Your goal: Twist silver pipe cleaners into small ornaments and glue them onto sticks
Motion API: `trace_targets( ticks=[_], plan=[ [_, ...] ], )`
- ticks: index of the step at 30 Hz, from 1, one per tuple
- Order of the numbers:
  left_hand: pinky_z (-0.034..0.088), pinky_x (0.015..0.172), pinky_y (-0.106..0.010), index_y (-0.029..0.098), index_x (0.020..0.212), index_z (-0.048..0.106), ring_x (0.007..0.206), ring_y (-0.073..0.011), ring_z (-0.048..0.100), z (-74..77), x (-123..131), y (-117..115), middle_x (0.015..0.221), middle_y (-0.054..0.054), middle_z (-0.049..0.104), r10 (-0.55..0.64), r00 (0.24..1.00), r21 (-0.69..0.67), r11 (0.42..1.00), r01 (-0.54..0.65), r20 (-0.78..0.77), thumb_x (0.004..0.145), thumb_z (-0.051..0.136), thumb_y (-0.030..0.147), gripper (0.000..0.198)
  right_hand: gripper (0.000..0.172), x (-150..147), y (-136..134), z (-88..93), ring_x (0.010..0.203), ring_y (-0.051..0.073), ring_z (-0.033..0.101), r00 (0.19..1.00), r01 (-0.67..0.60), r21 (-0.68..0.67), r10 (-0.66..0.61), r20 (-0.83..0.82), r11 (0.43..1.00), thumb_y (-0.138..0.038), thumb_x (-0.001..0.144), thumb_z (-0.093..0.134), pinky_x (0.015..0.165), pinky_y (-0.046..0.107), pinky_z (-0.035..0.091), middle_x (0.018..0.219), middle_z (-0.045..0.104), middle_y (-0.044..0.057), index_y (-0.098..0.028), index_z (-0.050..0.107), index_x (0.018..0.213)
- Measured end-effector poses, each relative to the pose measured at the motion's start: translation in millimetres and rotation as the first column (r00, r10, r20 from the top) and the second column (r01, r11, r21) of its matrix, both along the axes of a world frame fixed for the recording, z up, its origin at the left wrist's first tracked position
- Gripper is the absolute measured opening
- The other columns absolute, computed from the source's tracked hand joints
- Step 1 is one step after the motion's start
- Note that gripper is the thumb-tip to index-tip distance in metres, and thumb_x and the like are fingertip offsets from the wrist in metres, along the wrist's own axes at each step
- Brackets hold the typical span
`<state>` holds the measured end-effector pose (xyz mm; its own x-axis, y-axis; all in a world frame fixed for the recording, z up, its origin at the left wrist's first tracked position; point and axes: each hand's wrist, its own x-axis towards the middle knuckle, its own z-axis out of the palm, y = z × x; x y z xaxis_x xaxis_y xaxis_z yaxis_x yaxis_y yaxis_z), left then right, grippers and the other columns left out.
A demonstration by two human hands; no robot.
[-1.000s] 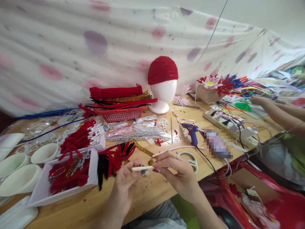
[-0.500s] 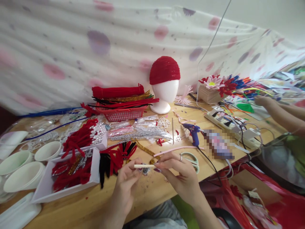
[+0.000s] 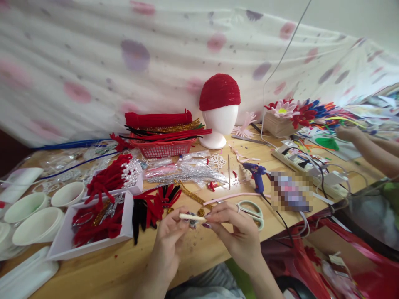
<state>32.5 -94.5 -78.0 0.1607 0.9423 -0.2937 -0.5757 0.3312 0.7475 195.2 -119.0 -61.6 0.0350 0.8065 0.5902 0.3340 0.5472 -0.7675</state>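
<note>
A short cream-coloured stick [image 3: 190, 216] lies level between my two hands above the table's near edge; its exact kind I cannot make out. My left hand [image 3: 168, 241] pinches it at the left end, fingers curled beneath. The thumb and fingertips of my right hand [image 3: 238, 234] close on its right end. Just below the stick shows a small silvery piece [image 3: 193, 224], partly hidden by the left fingers. Pale green scissors [image 3: 257, 214] rest beside my right hand. Left of my left hand lie red and black fuzzy strips [image 3: 151, 211].
White boxes [image 3: 60, 249] hold red fuzzy stems, next to paper cups [image 3: 37, 228]. Behind stand a red basket [image 3: 165, 148] of stems and a foam head [image 3: 220, 118] in a red cap. A blue glue gun [image 3: 257, 176] and power strip [image 3: 314, 174] lie right, near another person's arm [image 3: 370, 147].
The whole scene has shifted slightly right in view. The stick's right end now dips a little lower, and both hands keep their pinch on it.
</note>
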Motion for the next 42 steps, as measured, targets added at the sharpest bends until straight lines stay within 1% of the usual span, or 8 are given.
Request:
trace_targets(
  ticks=[8, 13, 17, 23, 31, 35, 38, 42],
  plan=[
    [0.048, 0.061, -0.021, 0.017, 0.071, 0.078, 0.063, -0.0125, 0.059, 5.3, 1.8, -2.1, 0.069, -0.001, 0.069, 0.001, 0.999, -0.031, 1.000, 0.001, 0.052, 0.050, 0.098, 0.040, 0.037, 0.018, -0.1, 3.9, -5.3, 0.076, 0.017, 0.070, 0.998, -0.027, -0.031, 0.025, -0.062, 0.999, -0.008, 0.085, 0.075, 0.072, 0.029, 0.056, 0.083, 0.073, 0.002, -0.025, 0.076, 0.089],
    [0.048, 0.061, -0.018, 0.016, 0.066, 0.077, 0.062, -0.0106, 0.059, 16.3, 2.4, -2.0, 0.065, -0.001, 0.068, -0.064, 0.994, -0.050, 0.996, 0.068, 0.087, 0.048, 0.100, 0.037, 0.036, 0.017, -2.1, 6.6, -8.7, 0.071, 0.017, 0.068, 0.995, -0.029, -0.013, 0.027, -0.101, 0.999, -0.009, 0.085, 0.074, 0.066, 0.029, 0.054, 0.079, 0.072, 0.002, -0.024, 0.074, 0.079],
    [0.048, 0.062, -0.017, 0.015, 0.063, 0.075, 0.062, -0.0098, 0.060, 20.6, 5.2, -2.4, 0.064, 0.001, 0.067, -0.036, 0.993, -0.097, 0.994, 0.047, 0.116, 0.042, 0.102, 0.035, 0.039, 0.021, -4.3, 9.0, -10.2, 0.069, 0.016, 0.067, 0.994, -0.010, 0.039, 0.014, -0.107, 0.999, -0.004, 0.084, 0.071, 0.063, 0.028, 0.053, 0.077, 0.070, 0.001, -0.024, 0.073, 0.077],
    [0.049, 0.062, -0.020, 0.016, 0.066, 0.076, 0.063, -0.0112, 0.060, 14.9, 7.0, -2.7, 0.066, -0.001, 0.070, -0.056, 0.990, -0.088, 0.994, 0.067, 0.129, 0.050, 0.100, 0.038, 0.036, 0.025, -5.1, 11.7, -11.5, 0.069, 0.016, 0.066, 0.999, 0.023, 0.170, -0.016, -0.043, 0.985, 0.002, 0.083, 0.068, 0.063, 0.029, 0.052, 0.078, 0.068, 0.001, -0.023, 0.070, 0.078],
    [0.049, 0.062, -0.022, 0.015, 0.067, 0.076, 0.062, -0.0120, 0.059, 7.9, 9.3, -2.9, 0.066, -0.002, 0.069, -0.044, 0.993, -0.076, 0.996, 0.053, 0.110, 0.050, 0.099, 0.033, 0.033, 0.026, -10.5, 14.1, -20.7, 0.074, 0.016, 0.064, 0.992, 0.122, 0.279, -0.127, -0.001, 0.953, 0.004, 0.084, 0.066, 0.067, 0.030, 0.051, 0.082, 0.066, 0.001, -0.020, 0.062, 0.076],
    [0.050, 0.063, -0.027, 0.015, 0.067, 0.074, 0.063, -0.0155, 0.061, 7.3, 6.5, -2.0, 0.068, -0.003, 0.068, -0.043, 0.997, -0.052, 0.998, 0.047, 0.070, 0.055, 0.096, 0.035, 0.032, 0.024, -13.9, 7.0, -17.6, 0.076, 0.016, 0.064, 0.993, 0.083, 0.324, -0.104, 0.048, 0.942, 0.003, 0.085, 0.065, 0.073, 0.032, 0.051, 0.082, 0.067, 0.002, -0.020, 0.065, 0.080],
    [0.048, 0.064, -0.026, 0.015, 0.066, 0.073, 0.063, -0.0152, 0.060, 8.5, 3.9, -1.9, 0.065, -0.002, 0.067, -0.023, 0.999, -0.032, 0.999, 0.024, 0.034, 0.056, 0.095, 0.041, 0.036, 0.027, -9.5, 0.2, -13.9, 0.078, 0.016, 0.065, 0.999, 0.026, 0.260, -0.033, 0.025, 0.965, 0.003, 0.088, 0.062, 0.071, 0.029, 0.052, 0.086, 0.068, 0.003, -0.022, 0.071, 0.095],
    [0.042, 0.065, -0.021, 0.015, 0.065, 0.073, 0.065, -0.0120, 0.055, 13.0, 1.6, -5.3, 0.063, 0.001, 0.065, -0.011, 1.000, 0.027, 1.000, 0.011, -0.008, 0.059, 0.095, 0.045, 0.038, 0.037, 4.6, 1.2, -10.1, 0.076, 0.014, 0.065, 1.000, 0.022, 0.080, -0.022, 0.000, 0.997, -0.001, 0.094, 0.055, 0.067, 0.024, 0.050, 0.089, 0.071, 0.001, -0.027, 0.071, 0.114]
  ],
)
